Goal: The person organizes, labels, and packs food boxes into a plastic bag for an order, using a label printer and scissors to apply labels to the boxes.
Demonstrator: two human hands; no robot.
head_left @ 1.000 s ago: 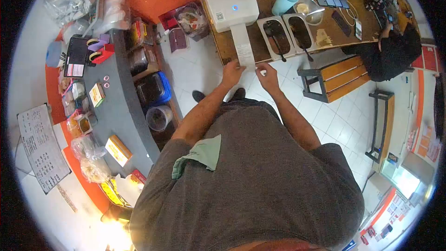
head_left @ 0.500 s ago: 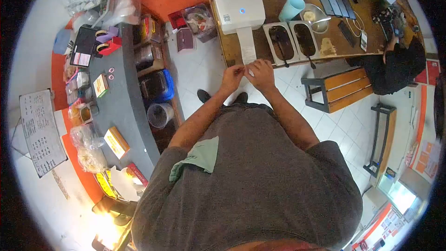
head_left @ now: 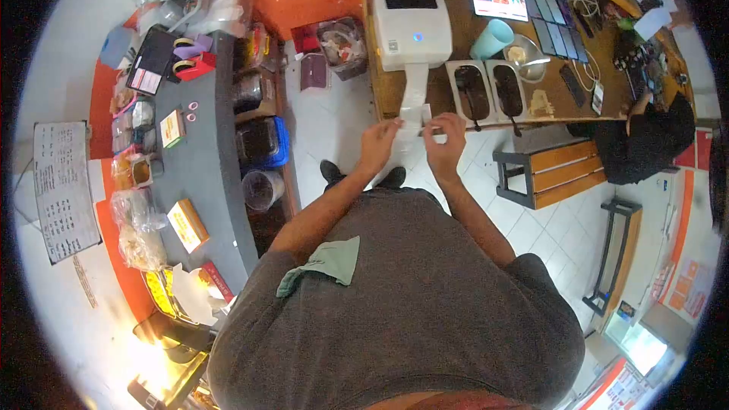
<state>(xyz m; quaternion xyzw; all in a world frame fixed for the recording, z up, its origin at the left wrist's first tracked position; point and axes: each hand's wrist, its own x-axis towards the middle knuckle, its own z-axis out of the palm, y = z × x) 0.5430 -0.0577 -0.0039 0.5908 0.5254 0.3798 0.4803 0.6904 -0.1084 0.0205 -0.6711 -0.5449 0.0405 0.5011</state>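
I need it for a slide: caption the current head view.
Left hand pinches a paper strip from the printer; right hand holds something small and white beside it.

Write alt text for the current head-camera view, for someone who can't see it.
A person's left hand and right hand handle a white paper strip hanging from a white printer on a wooden table. Right of the printer are two trays and a turquoise cup.

Left hand [head_left: 377, 147] pinching a paper strip [head_left: 415, 89], right hand [head_left: 446, 153] beside it holding a white scrap [head_left: 440, 138], printer [head_left: 412, 26] towards twelve o'clock, metal pans [head_left: 492, 99] near two, wooden bench [head_left: 563, 170] at three
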